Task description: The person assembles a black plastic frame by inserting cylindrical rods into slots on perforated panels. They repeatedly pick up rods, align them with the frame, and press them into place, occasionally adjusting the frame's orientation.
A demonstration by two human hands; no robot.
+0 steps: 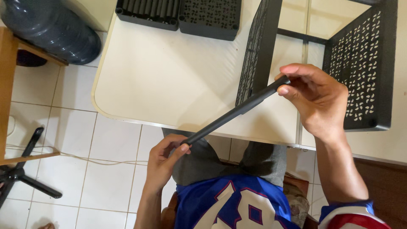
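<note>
Two hands (163,159) (316,99), black rod (235,112) between fingers (180,149)

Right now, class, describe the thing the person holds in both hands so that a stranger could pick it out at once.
Start at the cream table. Over its near edge, the left hand and right hand hold a long black rod by its ends. Unlike the perforated black panels beside it, it is slim, plain and slanted.

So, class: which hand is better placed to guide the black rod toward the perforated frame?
Right hand, probably: it pinches the rod end beside the frame; the left hand holds the far end.
</note>
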